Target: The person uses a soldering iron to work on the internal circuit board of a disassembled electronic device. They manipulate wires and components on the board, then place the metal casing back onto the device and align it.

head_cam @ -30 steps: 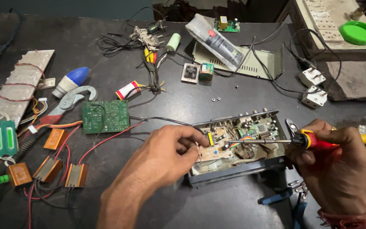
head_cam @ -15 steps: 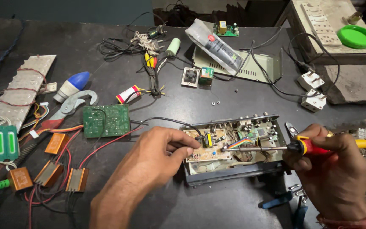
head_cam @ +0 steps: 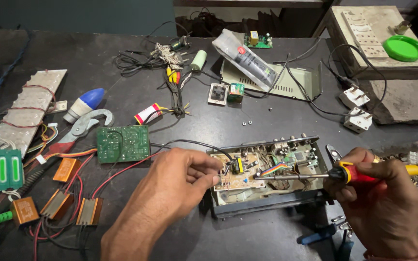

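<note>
1. The open metal chassis [head_cam: 267, 179] is sitting near the worktop [head_cam: 276, 121]'s front edge, with bare room just behind it.
2. Inside the chassis, a tan circuit board [head_cam: 240, 175] is lying.
3. The left hand [head_cam: 175, 186] is pinching that board's left end, fingers closed.
4. The right hand [head_cam: 376, 195], right of the chassis, is gripping a soldering iron [head_cam: 344, 173], its tip reaching over the board.
</note>
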Tool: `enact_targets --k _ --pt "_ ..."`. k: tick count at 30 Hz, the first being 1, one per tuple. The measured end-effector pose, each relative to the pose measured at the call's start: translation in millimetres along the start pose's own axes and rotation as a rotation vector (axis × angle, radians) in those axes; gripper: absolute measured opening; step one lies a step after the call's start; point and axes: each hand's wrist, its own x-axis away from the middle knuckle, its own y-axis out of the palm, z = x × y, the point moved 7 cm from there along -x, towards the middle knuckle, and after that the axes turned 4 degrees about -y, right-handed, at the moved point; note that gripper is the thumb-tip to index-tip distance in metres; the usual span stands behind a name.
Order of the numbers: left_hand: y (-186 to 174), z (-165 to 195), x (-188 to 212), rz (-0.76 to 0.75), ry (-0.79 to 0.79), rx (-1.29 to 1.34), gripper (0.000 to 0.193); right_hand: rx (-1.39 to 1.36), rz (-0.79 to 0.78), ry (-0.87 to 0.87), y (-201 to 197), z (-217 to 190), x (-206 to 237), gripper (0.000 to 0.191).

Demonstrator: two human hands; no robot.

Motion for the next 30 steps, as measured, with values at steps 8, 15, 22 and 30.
enact_targets --k 8,15,22,30 --pt "0 -1 -1 0.035 -0.033 -0.004 0.023 0.039 -0.021 0.031 5 8 4 0.026" --pt "3 -5 -1 -0.021 -0.026 -0.03 0.025 0.113 -0.057 0.018 0 9 1 0.033" --pt "12 -5 -3 -0.094 -0.016 0.017 0.026 0.03 -0.135 0.04 -2 13 1 0.031" --pt "9 -5 -5 -0.018 0.032 0.059 0.025 0.075 -0.049 0.059 -10 15 -1 0.032"
